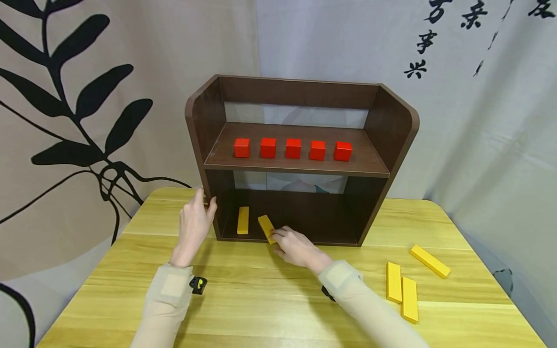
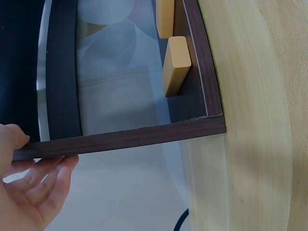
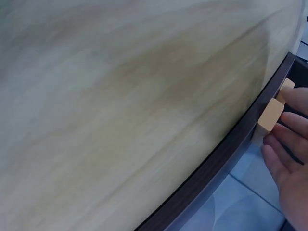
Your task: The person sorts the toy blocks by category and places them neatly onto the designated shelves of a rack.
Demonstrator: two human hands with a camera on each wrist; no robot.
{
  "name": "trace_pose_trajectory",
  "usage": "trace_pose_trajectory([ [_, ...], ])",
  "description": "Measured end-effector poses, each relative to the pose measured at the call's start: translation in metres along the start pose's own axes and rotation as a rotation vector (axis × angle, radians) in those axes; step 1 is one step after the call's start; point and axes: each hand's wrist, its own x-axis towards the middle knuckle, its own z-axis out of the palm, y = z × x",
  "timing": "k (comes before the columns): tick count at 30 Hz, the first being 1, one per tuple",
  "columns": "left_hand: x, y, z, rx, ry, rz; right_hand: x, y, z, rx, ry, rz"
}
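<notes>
A dark brown two-tier shelf (image 1: 296, 169) stands on the table. My left hand (image 1: 196, 220) grips its left side panel (image 2: 120, 139); in the left wrist view the thumb lies on the inner side and the fingers (image 2: 53, 185) on the outer. At the front edge of the lower tier, my right hand (image 1: 296, 245) holds a yellow block (image 1: 266, 228) by its near end, and the block sits slantwise. Left of it another yellow block (image 1: 243, 220) lies straight on the lower tier. The right wrist view has the hand (image 3: 293, 163) at the right edge, beside the held block (image 3: 270, 115).
Several red cubes (image 1: 293, 149) form a row on the upper tier. On the table to the right lie three more yellow blocks, one slanted block (image 1: 430, 261) and two side by side, a farther block (image 1: 393, 282) and a nearer block (image 1: 409, 300). A curtain (image 1: 322, 43) hangs behind.
</notes>
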Motion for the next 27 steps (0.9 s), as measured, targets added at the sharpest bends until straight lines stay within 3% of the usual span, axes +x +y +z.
trace_pose_trajectory([
  [9,0.000,-0.001,0.000,0.000,0.005,0.006,0.009,-0.010,0.003,-0.069,-0.066,-0.027],
  [27,0.000,-0.001,0.001,0.001,0.010,0.011,0.021,-0.022,0.009,-0.015,-0.193,0.150],
])
